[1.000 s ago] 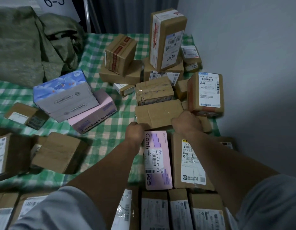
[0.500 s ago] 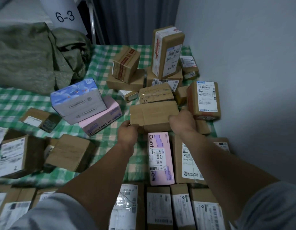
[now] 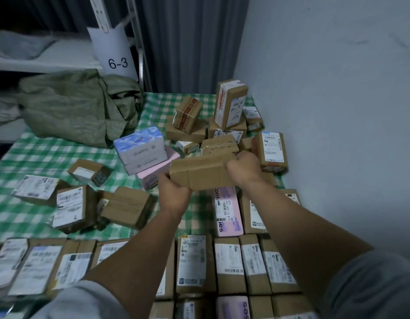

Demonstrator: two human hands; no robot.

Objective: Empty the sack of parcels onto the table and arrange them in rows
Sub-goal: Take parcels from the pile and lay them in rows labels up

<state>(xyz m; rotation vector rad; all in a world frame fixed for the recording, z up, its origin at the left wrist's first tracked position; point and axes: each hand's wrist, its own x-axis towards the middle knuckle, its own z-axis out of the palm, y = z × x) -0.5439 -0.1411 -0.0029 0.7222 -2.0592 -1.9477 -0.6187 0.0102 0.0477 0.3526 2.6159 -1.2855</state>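
A flat brown cardboard parcel (image 3: 200, 171) is held tilted above the table between both hands. My left hand (image 3: 175, 192) grips its near left end and my right hand (image 3: 244, 168) grips its right end. Under it lies a pink labelled parcel (image 3: 228, 210) beside a brown one (image 3: 253, 212). A loose heap of brown parcels (image 3: 224, 125) fills the far right corner. The slumped green sack (image 3: 77, 107) lies at the back left. A row of labelled parcels (image 3: 229, 263) runs along the near edge.
The green checked tablecloth (image 3: 50, 155) holds scattered boxes at left (image 3: 73, 210) and a blue-and-white box (image 3: 142, 153) on a pink one. A grey wall (image 3: 337, 111) bounds the right side. A shelf post with a "6-3" sign (image 3: 117, 63) stands behind.
Both hands have lifted the flat brown parcel off the heap and swung it up and left. My head has tilted up, showing more of the shelf and sack.
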